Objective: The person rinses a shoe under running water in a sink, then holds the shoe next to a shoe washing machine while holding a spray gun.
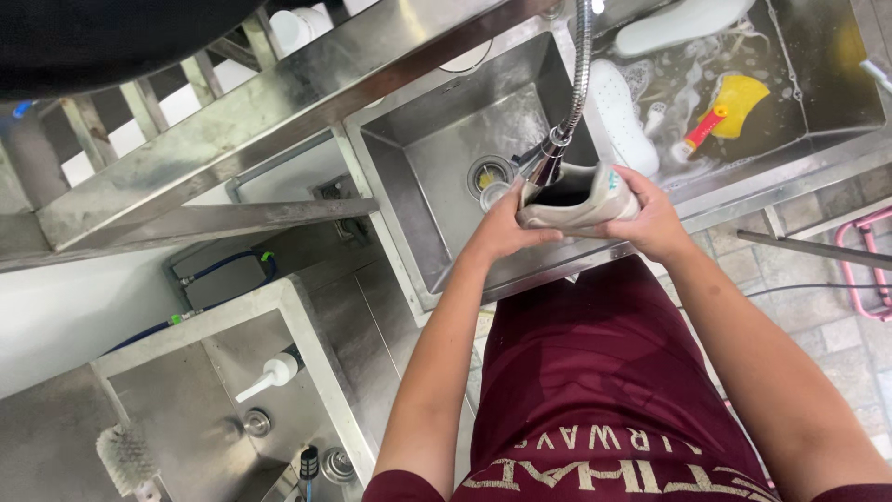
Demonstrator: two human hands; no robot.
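Note:
A pale beige sneaker [578, 200] with a teal heel patch is held over a steel sink [437, 149], its opening turned toward the faucet nozzle [548, 165]. My left hand [506, 228] grips its toe end. My right hand [650, 218] grips its heel end. The flexible steel faucet hose [581, 65] hangs down into the shoe's mouth. The sink drain [490, 175] lies just beyond the shoe.
A second basin [827, 102] to the right holds soapy water, two white shoes [624, 116] and a yellow brush with a red handle [725, 107]. Lower left are a white pump bottle [269, 376], a white scrub brush [125, 455], and a blue hose [232, 265]. Pink pipes [869, 270] stand at the right edge.

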